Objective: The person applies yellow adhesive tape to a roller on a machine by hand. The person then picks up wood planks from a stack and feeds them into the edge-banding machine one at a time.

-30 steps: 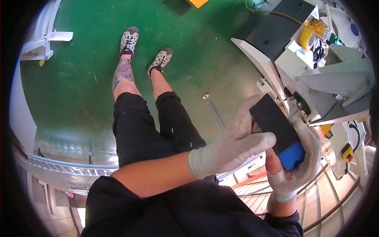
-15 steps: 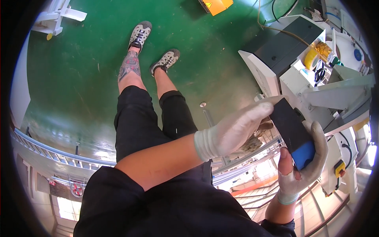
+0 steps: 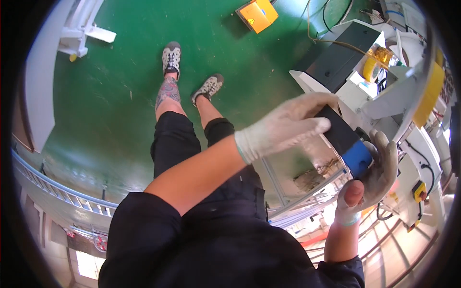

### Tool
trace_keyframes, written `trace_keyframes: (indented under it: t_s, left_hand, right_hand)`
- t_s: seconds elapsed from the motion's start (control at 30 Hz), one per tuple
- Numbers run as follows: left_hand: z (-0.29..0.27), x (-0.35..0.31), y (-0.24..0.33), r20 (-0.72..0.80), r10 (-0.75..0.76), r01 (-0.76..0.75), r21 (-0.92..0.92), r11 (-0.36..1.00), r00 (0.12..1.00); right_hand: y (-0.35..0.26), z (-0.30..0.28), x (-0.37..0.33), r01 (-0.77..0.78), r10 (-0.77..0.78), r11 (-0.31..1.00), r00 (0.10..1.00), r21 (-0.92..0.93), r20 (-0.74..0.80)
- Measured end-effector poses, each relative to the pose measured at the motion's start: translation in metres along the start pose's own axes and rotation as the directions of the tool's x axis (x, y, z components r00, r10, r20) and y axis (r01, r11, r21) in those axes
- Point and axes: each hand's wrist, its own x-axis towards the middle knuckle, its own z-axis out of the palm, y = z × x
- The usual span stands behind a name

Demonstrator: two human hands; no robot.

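Between my hands is a block-shaped device (image 3: 340, 132), black over most of its length and blue at one end, tilted. At the black end, my left hand (image 3: 288, 122), in a white knit glove, has its thumb on the near side and its fingers over the far edge. My right hand (image 3: 372, 175), gloved too but with a bare thumb tip, curls its fingers round the blue end. Its thumb stands a little away from the blue face. A small dark round part (image 3: 362, 134) juts from the device's right side. The underside is hidden.
A white machine with a dark grey panel (image 3: 336, 55) stands at the right, with a yellow tape roll (image 3: 371, 69) on it. Beyond my feet, an orange box (image 3: 258, 15) lies on the green floor (image 3: 120, 120). A metal rail (image 3: 72, 194) curves at the left.
My left hand has gone from lying along the device's side to gripping its black end. My right thumb has come off the blue end. The whole view has shifted slightly.
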Motion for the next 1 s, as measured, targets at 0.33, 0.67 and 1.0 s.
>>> trace_keyframes:
  t_s: [0.33,0.67,1.0]
  left_hand:
    - [0.027,-0.037,-0.001,0.283,0.261,-0.358,0.879,0.315,0.923]
    - [-0.06,-0.044,0.056,-0.048,-0.071,0.058,0.988,0.143,0.996]
    - [-0.006,-0.068,0.193,-0.325,-0.139,0.351,0.807,0.475,0.935]
  right_hand:
    - [0.01,-0.002,-0.005,-0.014,0.043,0.99,0.979,0.142,-0.201]
    - [-0.014,-0.052,0.067,0.046,0.061,0.987,0.779,0.154,-0.624]
    - [0.019,-0.067,0.112,-0.134,0.052,0.962,0.946,-0.239,-0.321]
